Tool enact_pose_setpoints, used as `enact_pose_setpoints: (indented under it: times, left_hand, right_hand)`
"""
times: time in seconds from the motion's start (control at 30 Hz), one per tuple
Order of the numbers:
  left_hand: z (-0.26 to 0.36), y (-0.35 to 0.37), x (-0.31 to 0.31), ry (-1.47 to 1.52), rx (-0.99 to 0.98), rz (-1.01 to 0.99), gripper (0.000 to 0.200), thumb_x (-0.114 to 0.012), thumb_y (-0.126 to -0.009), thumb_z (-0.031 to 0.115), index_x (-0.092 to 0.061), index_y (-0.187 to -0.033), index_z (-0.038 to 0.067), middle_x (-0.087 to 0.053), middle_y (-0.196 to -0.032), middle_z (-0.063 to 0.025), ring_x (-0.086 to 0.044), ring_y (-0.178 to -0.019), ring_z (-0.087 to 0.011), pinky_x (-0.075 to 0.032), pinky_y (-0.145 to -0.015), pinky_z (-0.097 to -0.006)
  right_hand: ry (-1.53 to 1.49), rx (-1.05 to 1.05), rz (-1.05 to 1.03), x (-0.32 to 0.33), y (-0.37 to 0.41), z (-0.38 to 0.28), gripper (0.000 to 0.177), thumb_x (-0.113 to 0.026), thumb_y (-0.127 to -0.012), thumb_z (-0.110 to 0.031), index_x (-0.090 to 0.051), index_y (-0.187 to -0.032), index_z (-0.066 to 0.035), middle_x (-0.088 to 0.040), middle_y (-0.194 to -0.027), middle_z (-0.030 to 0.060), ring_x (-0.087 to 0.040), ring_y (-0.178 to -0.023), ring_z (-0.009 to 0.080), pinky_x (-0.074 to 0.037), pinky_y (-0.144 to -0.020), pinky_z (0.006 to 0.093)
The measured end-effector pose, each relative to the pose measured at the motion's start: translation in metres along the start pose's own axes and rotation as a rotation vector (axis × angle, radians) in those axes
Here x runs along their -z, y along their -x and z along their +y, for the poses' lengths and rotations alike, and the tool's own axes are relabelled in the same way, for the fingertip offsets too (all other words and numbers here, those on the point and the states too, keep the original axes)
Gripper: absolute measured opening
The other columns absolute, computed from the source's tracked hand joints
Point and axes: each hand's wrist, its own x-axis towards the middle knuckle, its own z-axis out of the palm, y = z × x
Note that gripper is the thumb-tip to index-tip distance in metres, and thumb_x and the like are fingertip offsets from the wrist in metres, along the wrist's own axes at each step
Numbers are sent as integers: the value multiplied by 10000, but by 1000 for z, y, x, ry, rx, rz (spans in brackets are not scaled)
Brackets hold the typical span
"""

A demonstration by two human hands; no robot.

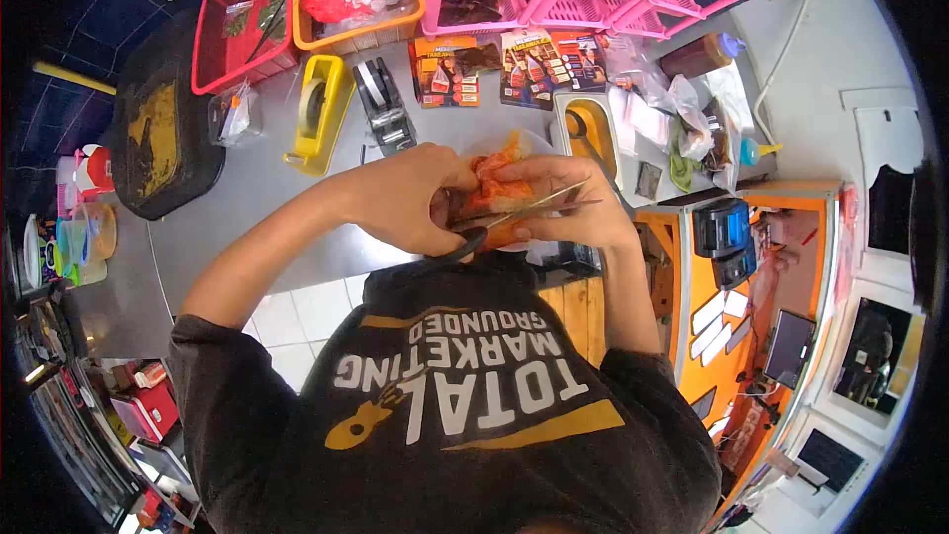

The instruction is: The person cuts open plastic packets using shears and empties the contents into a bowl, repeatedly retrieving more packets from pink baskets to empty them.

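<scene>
Nearest the camera is a black printed T-shirt [465,405]; both forearms reach forward from it to meet at the counter's near edge.

The left hand [405,200] is closed around the black handles of a pair of steel-bladed scissors [524,213]. The handles sit low beneath that hand. The blades cross in front of the right hand [573,208], and their long axis runs from about 8 o'clock to tips between 2 and 3 o'clock. They appear only slightly parted.

The right hand pinches a crumpled orange-red piece [491,186] between fingers and thumb, just above the blades. The piece is wrinkled, soft-looking and irregular, with a ragged end rising toward 12 o'clock. Its material cannot be told.

Beyond the hands lies the grey metal counter [257,188]. On it:
- at 11 o'clock, a yellow plastic tape dispenser [318,111] and a black-and-grey dispenser [384,104];
- at 1 o'clock, a yellow rectangular tub [590,129].

Further off are printed orange packets [447,71]. At the far edge stand a red mesh basket [210,40], an orange basket [415,15] and pink slotted baskets [539,2].
</scene>
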Motion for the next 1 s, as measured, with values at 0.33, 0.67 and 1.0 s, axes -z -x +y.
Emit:
enact_pose_setpoints:
  times: [0.33,0.67,1.0]
  left_hand:
    - [-9,1,10,112,18,-9,241,-722,-721,155,-632,-794,-57,-607,-576,-86,-599,-521,-126,-480,-519,-277]
    - [-19,-6,11,93,-17,-32,160,-725,-737,103,-631,-778,-21,-585,-592,-6,-543,-535,-57,-447,-493,-246]
    - [-11,-9,16,187,-95,-97,169,-736,-748,71,-607,-802,-24,-607,-629,-23,-601,-555,-78,-480,-508,-236]
  right_hand:
    - [83,193,26,9,-9,7,587,-736,-666,157,-598,-1227,53,-659,-1198,150,-656,-1060,195,-517,-932,315]
    - [113,183,-35,2,-20,3,572,-697,-679,166,-588,-1232,68,-693,-1120,152,-672,-1000,183,-527,-862,295]
    - [-46,98,29,1,-27,18,532,-760,-721,57,-615,-1232,26,-644,-1230,127,-631,-1075,197,-494,-955,333]
